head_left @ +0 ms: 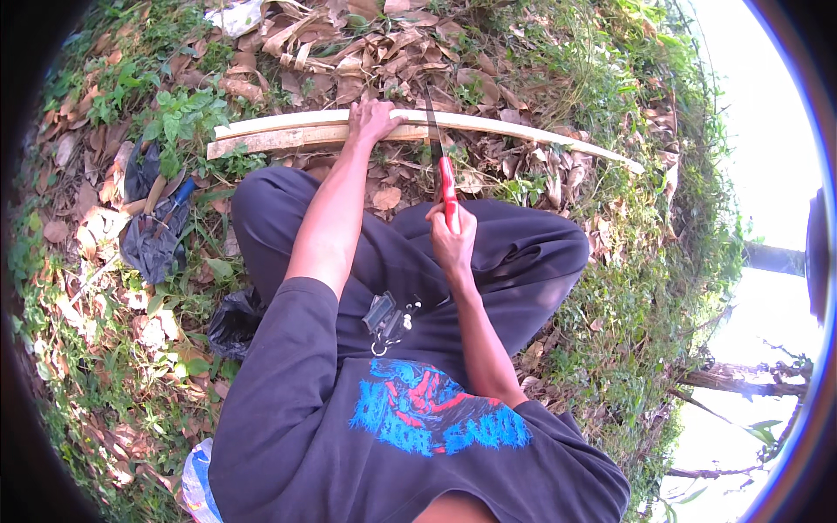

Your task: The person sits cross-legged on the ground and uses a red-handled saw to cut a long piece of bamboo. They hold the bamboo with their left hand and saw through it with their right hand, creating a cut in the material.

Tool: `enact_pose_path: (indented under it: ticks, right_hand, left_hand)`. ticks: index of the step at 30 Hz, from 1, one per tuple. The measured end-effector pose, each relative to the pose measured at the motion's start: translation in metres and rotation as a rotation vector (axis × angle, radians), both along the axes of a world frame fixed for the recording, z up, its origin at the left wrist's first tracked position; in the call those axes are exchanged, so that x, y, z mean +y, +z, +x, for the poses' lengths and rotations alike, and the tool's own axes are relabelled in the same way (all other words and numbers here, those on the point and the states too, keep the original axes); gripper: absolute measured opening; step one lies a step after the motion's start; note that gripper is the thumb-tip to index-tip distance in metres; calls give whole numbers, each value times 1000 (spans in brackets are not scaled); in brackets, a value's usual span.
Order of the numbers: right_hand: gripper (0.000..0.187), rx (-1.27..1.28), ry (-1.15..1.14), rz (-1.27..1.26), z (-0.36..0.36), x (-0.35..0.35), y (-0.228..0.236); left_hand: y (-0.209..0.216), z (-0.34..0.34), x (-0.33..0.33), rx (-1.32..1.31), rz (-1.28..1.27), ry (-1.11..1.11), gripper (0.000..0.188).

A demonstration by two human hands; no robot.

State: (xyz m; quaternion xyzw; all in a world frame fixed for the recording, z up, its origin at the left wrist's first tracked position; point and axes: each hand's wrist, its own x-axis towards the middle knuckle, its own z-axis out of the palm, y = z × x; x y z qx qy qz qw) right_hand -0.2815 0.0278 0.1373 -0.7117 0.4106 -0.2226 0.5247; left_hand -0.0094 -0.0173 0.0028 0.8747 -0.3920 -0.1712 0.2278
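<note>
A long pale wooden strip [523,134] lies crosswise beyond my crossed legs. A second, shorter-looking wooden strip [288,139] runs along the near side of its left part. My left hand [373,120] presses down on the strips with its fingers wrapped over them, left of the saw. In my right hand [453,237] is the red handle of a handsaw [447,185]. Its dark blade points away from me and crosses the wood just right of my left hand. Whether the teeth have cut into the wood I cannot tell.
Black plastic [153,248] lies on the left with a blue-handled tool [184,192] and wooden-handled tools on it. Another black bag [234,324] sits by my left thigh. A dark object with a metal ring [382,315] rests on my lap. Dry leaves [357,52] and grass surround me.
</note>
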Motion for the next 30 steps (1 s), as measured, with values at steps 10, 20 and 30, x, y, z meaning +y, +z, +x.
enact_pose_path:
  ticks: [10,20,30]
  right_hand:
    - [17,-49,-2,-80,-7,7,-9]
    - [14,-114,-81,111,-24,21,-3]
    - [13,32,-32,-145,17,-17,-19]
  left_hand:
    - [3,-5,-5,6,1,-34,51]
    - [-4,-4,-4,-9,3,-32,51]
    - [-26,-5,-13,-128,-78,30,53]
